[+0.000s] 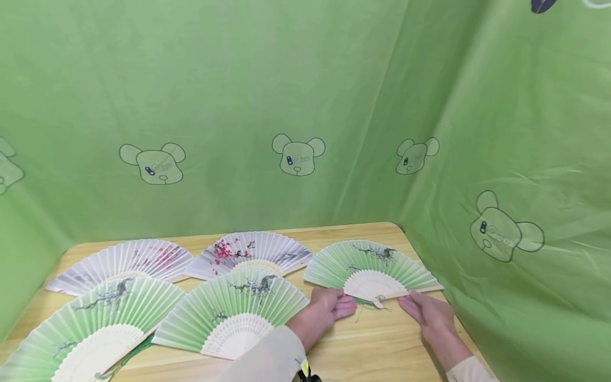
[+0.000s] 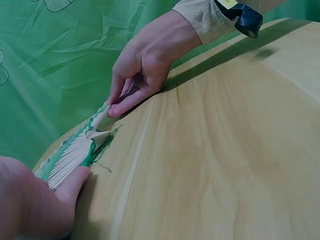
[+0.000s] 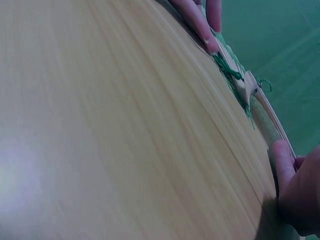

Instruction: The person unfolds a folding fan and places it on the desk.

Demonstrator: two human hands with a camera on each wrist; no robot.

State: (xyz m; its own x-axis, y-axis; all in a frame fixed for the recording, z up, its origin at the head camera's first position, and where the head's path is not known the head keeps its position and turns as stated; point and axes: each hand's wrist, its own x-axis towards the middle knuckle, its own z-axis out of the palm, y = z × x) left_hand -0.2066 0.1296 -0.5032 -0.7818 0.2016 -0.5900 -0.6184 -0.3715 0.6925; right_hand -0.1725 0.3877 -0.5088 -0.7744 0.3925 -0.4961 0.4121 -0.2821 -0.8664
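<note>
An open green folding fan (image 1: 377, 260) with a dark branch print lies at the right of the table. My left hand (image 1: 329, 313) pinches its left edge, thumb against the ribs (image 2: 70, 160). On the opposite side, my right hand (image 1: 434, 315) grips the right outer rib between thumb and fingers. The fan's ribs stand slightly raised in the left wrist view. A green tassel (image 3: 230, 75) hangs at the pivot between both hands. Another spread green fan (image 1: 248, 302) lies left of my left hand, partly hidden by the forearm.
Behind, two white-grey fans with red blossoms, one at left (image 1: 138, 260) and one in the middle (image 1: 253, 249), lie spread. A further green fan (image 1: 110, 318) is at the front left. Green cloth (image 1: 229, 106) surrounds the wooden table (image 1: 377, 345) at the back and right.
</note>
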